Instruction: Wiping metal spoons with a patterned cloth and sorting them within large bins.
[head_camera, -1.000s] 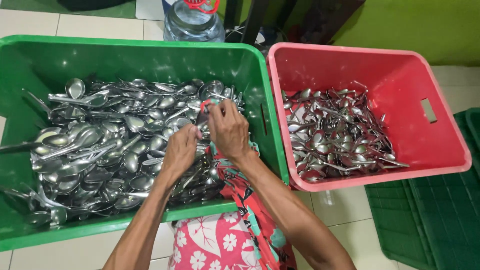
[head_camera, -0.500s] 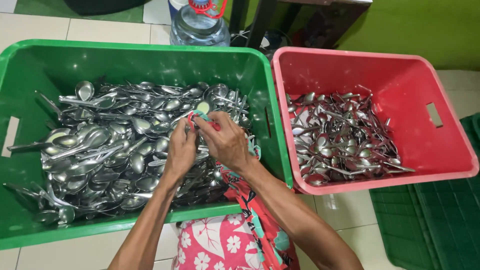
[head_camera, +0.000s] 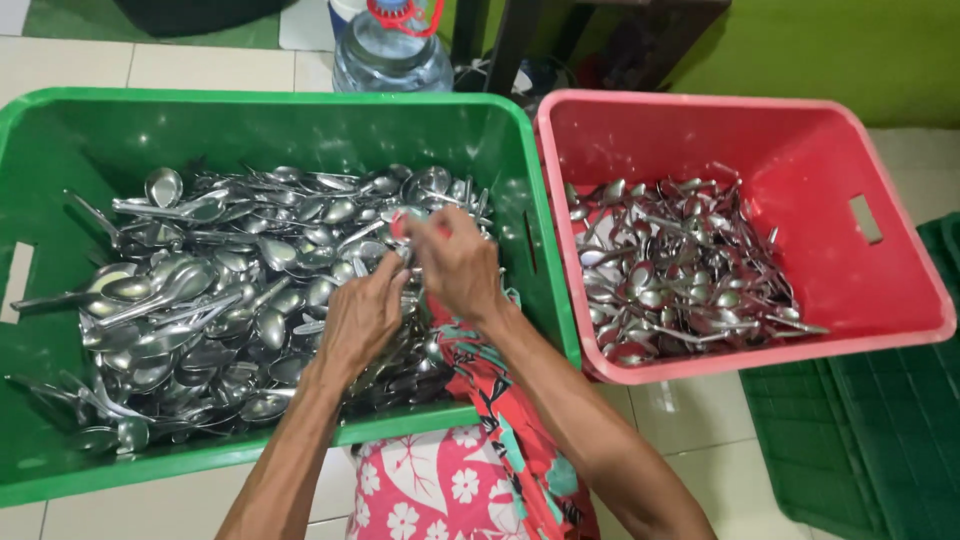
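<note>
- The shiny metal spoon (head_camera: 404, 250) sits over the green plastic crate (head_camera: 300, 125), wrapped in a red flowered cloth (head_camera: 500, 400).
- Right hand (head_camera: 455, 265) fingers pinch the cloth around it; the left hand (head_camera: 362, 318) looks to pinch its handle.
- A good wipe needs a firm hold and rubbing both sides.

Red crate (head_camera: 900, 290) on the right has its own smaller spoon pile (head_camera: 680, 265). Big clear water jug (head_camera: 392, 50) behind, dark green crates (head_camera: 870, 440) bottom right, white tile floor (head_camera: 690, 410).
</note>
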